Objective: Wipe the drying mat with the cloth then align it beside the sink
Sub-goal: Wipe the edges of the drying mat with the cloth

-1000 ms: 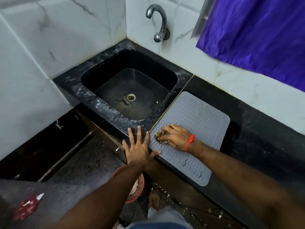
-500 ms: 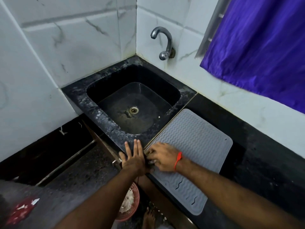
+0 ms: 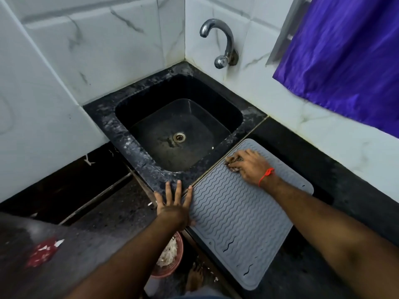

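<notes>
Both hands are on the job: the left hand (image 3: 174, 203) lies spread flat, fingers straight, pinning the near corner of the drying mat (image 3: 241, 212); the right hand (image 3: 250, 165) is curled round a bunched cloth (image 3: 234, 161), pressing it on the mat's far end. Likely mid-wipe; long strokes along the ridges suit best. One mat edge runs just beside the sink (image 3: 138, 145) rim; open bench (image 3: 345, 201) lies rightward, wall beyond.

We list: grey drying mat (image 3: 237, 212) (wavy ridges), black speckled sink (image 3: 151, 169), purple curtain (image 3: 345, 57), white marbled tiles (image 3: 97, 50), red wrist thread (image 3: 266, 174).
</notes>
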The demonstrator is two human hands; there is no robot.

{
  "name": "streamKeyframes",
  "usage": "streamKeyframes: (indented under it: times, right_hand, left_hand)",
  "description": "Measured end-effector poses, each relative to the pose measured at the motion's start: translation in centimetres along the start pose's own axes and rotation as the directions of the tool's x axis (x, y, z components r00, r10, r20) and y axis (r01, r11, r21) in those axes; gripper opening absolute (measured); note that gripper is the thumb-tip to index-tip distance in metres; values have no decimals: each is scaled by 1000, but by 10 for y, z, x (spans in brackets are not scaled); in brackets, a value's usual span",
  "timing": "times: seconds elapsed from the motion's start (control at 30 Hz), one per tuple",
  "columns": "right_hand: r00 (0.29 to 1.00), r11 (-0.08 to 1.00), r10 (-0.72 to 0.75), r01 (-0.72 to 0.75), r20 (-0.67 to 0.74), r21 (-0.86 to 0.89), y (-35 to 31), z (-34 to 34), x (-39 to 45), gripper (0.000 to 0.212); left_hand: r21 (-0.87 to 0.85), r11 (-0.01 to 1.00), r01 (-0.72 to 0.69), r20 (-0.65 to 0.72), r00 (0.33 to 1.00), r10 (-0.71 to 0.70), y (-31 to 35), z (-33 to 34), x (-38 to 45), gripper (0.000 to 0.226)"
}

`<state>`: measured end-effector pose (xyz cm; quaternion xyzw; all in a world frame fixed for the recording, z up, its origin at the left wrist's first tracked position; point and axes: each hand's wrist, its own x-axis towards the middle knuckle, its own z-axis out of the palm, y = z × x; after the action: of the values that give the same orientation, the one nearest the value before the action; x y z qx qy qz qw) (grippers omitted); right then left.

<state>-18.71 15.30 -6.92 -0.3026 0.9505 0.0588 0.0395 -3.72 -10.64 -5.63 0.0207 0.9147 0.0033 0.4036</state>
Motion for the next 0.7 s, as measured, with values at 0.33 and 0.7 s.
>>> streamKeyframes:
  times: [0.33,0.7]
  right_hand:
    - [971,972,224,-218,77,-88,80,-5,34,39]
    - [975,966,220,-216,-13,141,4,-27,12,38]
  left_hand:
    - [-17,999,36,23,999,-36,1,7,12,109]
    - [-69,998,14,-18,1000,-16,-2,10,15,115]
